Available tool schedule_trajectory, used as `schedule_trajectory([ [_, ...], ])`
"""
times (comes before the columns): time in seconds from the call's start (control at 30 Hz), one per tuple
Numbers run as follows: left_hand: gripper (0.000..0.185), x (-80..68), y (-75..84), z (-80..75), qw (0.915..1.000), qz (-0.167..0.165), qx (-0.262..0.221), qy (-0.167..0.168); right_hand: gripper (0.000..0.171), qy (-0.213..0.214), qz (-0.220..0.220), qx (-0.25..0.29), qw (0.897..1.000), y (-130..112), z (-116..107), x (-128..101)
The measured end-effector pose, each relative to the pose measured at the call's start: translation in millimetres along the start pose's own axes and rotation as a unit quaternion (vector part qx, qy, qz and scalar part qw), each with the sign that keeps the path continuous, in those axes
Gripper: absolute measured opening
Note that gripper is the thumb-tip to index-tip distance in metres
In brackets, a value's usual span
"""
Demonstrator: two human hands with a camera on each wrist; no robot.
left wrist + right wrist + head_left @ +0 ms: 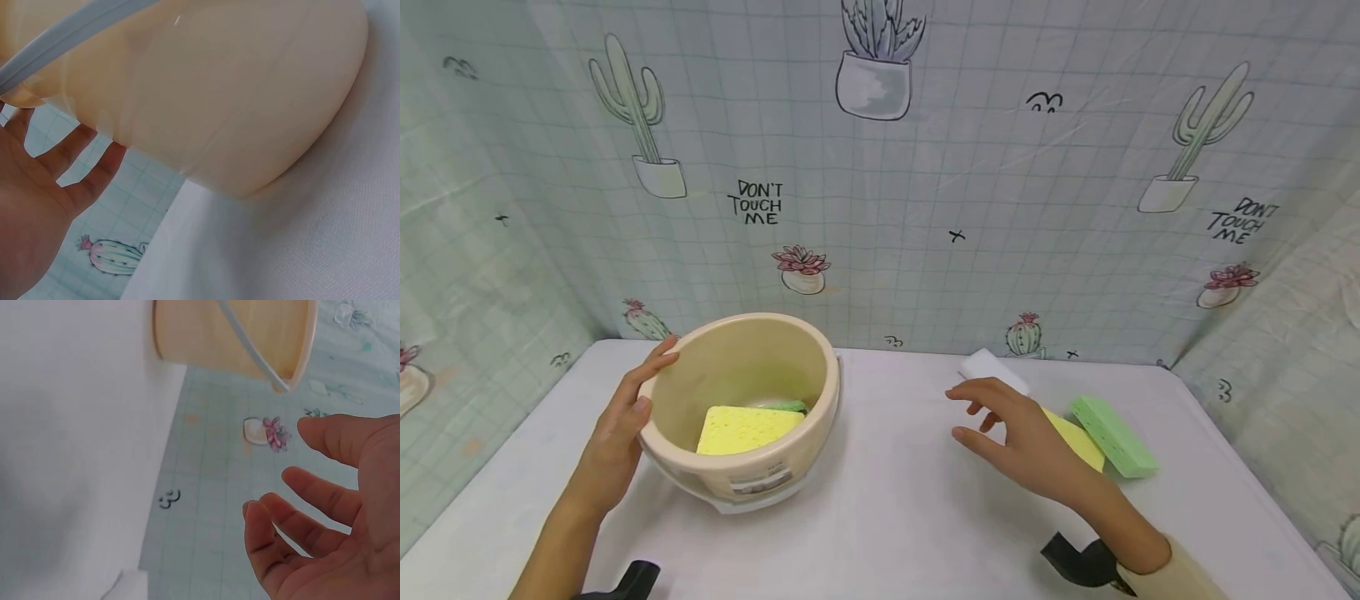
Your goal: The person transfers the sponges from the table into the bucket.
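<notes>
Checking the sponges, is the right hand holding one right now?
No, the right hand hovers open above the table, its fingers holding nothing.

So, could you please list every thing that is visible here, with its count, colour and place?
bucket: 1, beige with a pale handle, left part of the table, tilted toward the camera
sponge in the bucket: 1 yellow, with the edge of a green one behind it
sponges on the table: 3, white, yellow and green, on the right side, partly behind the right hand
table: 1, white cover
backdrop: 1, pale green grid cloth with cactus prints, behind and at both sides
left hand: 1, open, resting on the bucket's left rim
right hand: 1, open, holding nothing, above the table near the sponges
</notes>
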State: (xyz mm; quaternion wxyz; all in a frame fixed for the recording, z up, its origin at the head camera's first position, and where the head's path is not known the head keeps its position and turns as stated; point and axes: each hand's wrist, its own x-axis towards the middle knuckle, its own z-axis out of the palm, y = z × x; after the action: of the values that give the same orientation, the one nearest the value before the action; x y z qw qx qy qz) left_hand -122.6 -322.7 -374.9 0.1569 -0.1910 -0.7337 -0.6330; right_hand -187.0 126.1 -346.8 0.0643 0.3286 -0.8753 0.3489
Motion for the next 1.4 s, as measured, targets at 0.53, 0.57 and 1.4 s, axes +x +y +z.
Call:
schedule_trajectory([
  [0.53,0.047,1.8,1.9,0.8,1.0,-0.002,0.0,-0.001,0.041,0.077,0.0,-0.02,0.997,44,-13,-59],
  [0.57,0.047,1.9,2.0,0.9,1.0,-0.002,0.002,0.0,0.041,0.082,0.003,-0.023,0.996,46,-14,-62],
  [1.4,0.048,0.3,3.2,1.9,0.9999,-0.012,-0.01,0.003,0.042,0.161,0.213,-0.144,0.953,105,-59,-114],
])
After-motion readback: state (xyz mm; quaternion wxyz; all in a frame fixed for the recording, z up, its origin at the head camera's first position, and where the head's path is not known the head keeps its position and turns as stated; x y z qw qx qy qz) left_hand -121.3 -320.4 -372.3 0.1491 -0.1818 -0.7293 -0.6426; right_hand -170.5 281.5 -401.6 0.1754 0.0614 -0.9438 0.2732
